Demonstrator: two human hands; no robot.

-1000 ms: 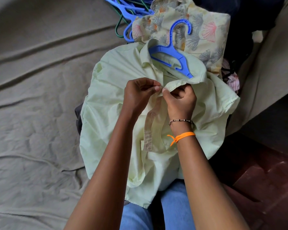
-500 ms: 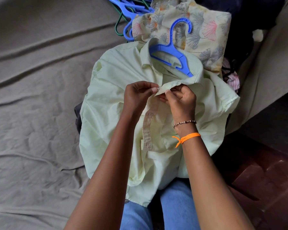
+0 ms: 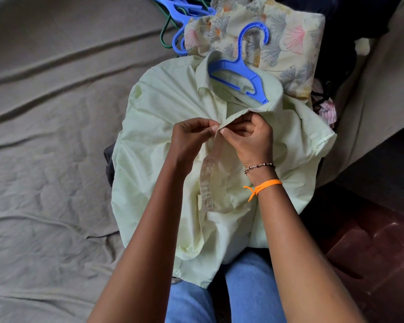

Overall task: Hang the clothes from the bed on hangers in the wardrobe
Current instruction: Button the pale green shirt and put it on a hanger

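A pale green shirt (image 3: 163, 127) lies spread over my lap at the bed's edge. A blue hanger (image 3: 237, 71) sits inside its collar, hook pointing away from me. My left hand (image 3: 191, 141) pinches the left edge of the shirt front just below the collar. My right hand (image 3: 250, 138) pinches the right front edge, fingers curled under the collar flap. The two hands meet at the top of the placket, which hangs open below them.
A floral garment (image 3: 289, 38) lies behind the shirt. Several blue and green hangers (image 3: 180, 17) are piled at the top. The grey bedsheet (image 3: 44, 148) stretches to the left. Dark clothes (image 3: 359, 17) sit at the top right, reddish floor (image 3: 371, 264) at the right.
Both hands stay at the top of the shirt front; the right-hand fingers have shifted slightly under the collar flap. The shirt and hanger have barely moved.
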